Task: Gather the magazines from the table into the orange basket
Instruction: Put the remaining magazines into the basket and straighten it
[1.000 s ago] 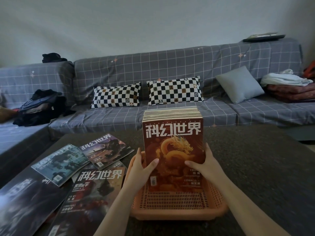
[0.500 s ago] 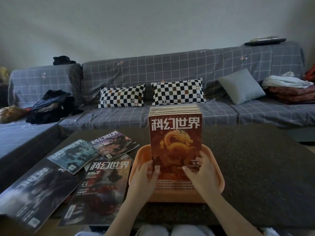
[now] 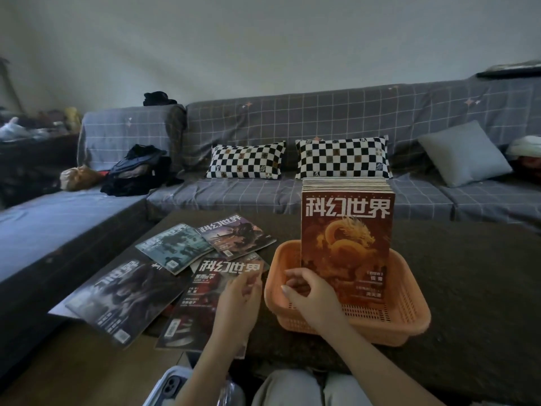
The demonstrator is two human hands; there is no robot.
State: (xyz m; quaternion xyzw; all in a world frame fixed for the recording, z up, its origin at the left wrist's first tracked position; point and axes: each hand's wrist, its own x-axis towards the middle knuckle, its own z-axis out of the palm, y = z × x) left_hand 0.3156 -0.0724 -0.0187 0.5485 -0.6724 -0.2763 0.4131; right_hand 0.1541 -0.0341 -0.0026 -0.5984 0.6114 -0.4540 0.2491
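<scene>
I saw my left hand (image 3: 238,300) loosely spread over a magazine (image 3: 205,300); my right hand (image 3: 310,297), relaxed and gripping nothing, hid the basket (image 3: 409,312) corner before the upright stack (image 3: 347,244).

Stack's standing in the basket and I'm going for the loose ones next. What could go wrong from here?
The upright stack of magazines with the red dragon cover stands on edge in the orange plastic basket with neither hand on it, so it may topple. The dark magazine at the table's near left corner overhangs the edge and could slide off. The left hand hovers over the red-and-black magazine.
</scene>
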